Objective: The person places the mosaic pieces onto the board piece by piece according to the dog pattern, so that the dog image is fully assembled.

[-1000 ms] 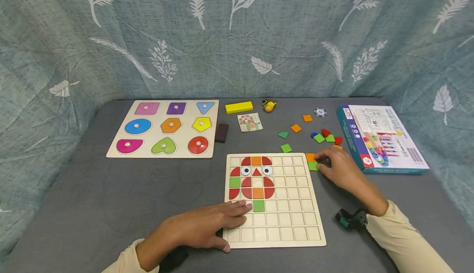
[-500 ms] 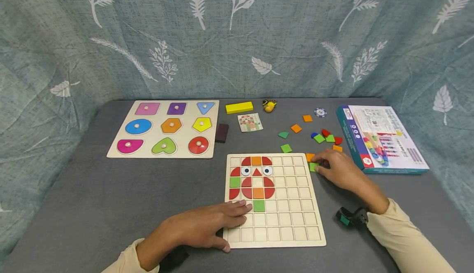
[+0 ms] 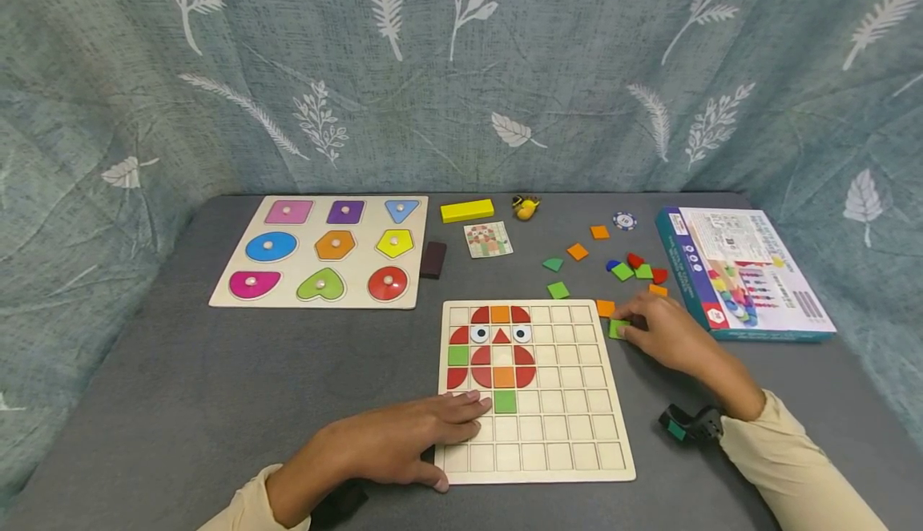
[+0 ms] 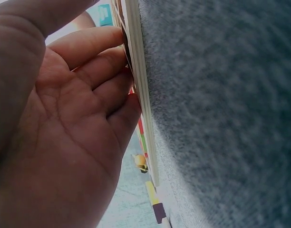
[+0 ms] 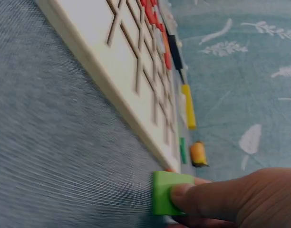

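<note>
One square grid board (image 3: 571, 428) lay flat on the desk (image 3: 151, 387), with red pieces (image 3: 457, 377), two orange squares (image 3: 499, 315), two green squares (image 3: 505, 401) and two eye pieces (image 3: 521, 334) seated in its left and middle columns. The left hand (image 3: 397, 439) rested across the board's lower left edge, fingers extended and close together on the face, thumb apart from them near the lower left corner. The right hand (image 3: 663, 332) was positioned off the board, just beyond its right edge, with thumb and fingers clamped on a green tile (image 3: 617, 328) (whether the tile's underside touched the desk could not be determined). An orange tile (image 3: 605, 308) lay just beside the board's upper right edge, near the clamped tile. Further loose tiles (image 3: 622, 271) were scattered beyond the right hand, near the left side of a box (image 3: 782, 283). A picture card (image 3: 488, 239) lay behind the board, in front of a yellow block (image 3: 466, 211). A knobbed shape board (image 3: 288, 271) occupied the desk's far left portion, touching or just beside a dark block (image 3: 433, 260).
</note>
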A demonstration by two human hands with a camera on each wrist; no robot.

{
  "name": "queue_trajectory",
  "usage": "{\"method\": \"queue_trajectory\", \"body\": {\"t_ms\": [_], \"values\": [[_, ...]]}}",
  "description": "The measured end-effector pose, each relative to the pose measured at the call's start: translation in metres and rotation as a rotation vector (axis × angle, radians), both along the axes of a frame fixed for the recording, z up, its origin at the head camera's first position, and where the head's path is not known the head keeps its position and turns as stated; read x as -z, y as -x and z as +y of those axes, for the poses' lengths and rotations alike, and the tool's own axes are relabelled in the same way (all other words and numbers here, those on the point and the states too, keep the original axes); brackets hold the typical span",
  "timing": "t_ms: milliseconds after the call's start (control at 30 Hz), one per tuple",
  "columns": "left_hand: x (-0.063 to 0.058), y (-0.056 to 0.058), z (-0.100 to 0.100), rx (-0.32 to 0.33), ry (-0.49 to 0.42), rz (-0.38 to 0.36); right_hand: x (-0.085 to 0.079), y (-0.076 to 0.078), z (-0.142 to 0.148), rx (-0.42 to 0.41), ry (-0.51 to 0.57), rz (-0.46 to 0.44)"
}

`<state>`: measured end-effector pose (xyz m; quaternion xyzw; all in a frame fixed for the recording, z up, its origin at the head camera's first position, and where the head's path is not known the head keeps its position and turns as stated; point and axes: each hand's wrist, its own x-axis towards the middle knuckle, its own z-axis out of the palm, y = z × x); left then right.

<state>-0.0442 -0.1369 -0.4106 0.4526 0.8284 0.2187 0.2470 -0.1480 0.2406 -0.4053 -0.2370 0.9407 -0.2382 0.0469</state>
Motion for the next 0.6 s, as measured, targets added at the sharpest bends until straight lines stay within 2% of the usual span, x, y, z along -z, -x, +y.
{"method": "queue_trajectory", "body": {"t_ms": [267,467,600], "values": [[0.0,-0.001,0.0,-0.001,0.006,0.004,-0.011,0.004,-0.002,-0.058,0.077,0.012],[-0.001,0.0,0.0,0.001,0.008,0.001,-0.013,0.0,-0.017,-0.104,0.162,-0.004],[-0.002,-0.001,-0.002,0.003,0.017,0.001,-0.015,-0.002,-0.033,-0.147,0.181,-0.021]]}}
